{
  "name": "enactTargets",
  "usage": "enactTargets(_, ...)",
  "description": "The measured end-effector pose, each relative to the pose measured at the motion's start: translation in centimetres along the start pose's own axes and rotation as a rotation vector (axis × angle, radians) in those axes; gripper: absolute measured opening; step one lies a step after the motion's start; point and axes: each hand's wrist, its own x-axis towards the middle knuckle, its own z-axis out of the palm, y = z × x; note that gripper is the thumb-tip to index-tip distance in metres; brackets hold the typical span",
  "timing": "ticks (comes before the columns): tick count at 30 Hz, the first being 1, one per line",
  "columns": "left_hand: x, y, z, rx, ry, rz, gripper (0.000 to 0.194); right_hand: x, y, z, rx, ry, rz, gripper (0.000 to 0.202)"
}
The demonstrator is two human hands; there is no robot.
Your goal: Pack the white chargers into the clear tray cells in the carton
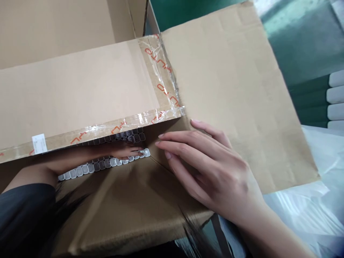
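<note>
Inside a deep cardboard box [129,200], rows of small clear rounded-rectangular pieces [88,168] stand packed side by side. My left hand [126,148] reaches down into the box under the taped flap, fingers stretched out over the end of a row and touching the tops of the pieces. It does not appear to grip any of them. My right hand [212,168] is at the box's right corner, its fingers extended and apart, holding nothing. Its fingertips are close to the inner side wall and the right flap [231,89]; whether they touch the cardboard I cannot tell.
A wide cardboard flap [75,89] covers the box's far part, edged with clear tape [163,71] printed in red, with a small white label [39,143]. Further cardboard [53,28] rises behind. At right are white-ended dark green items [335,96] and translucent plastic sheeting [303,211].
</note>
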Motion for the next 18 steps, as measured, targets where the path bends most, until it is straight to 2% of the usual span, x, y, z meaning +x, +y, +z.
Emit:
enactTargets(3, -0.9, -1.2, -2.5, 0.275, -0.167, 0.069, 0.027, 0.0, 0.0, 0.0, 0.001, -0.003, -0.001, 0.024)
enactTargets(6, -2.9, -2.9, -4.8, 0.514, -0.236, 0.114, 0.015, 0.0, -0.1, -0.1, -0.007, -0.003, -0.005, 0.023)
enactTargets(9, -4.9, -4.8, -5.8, 0.722, -0.322, 0.146, 0.016, 0.1, -0.1, -0.1, -0.021, -0.001, -0.013, 0.02)
enactTargets(13, -6.5, -7.1, -5.4, 0.953, -0.361, 0.162, 0.028, 0.0, -0.1, -0.1, -0.027, 0.001, -0.017, 0.019)
enactTargets(18, -6.0, -8.9, -3.5, 1.146, -0.3, 0.142, 0.045, 0.0, -0.1, -0.1, -0.018, 0.0, -0.01, 0.019)
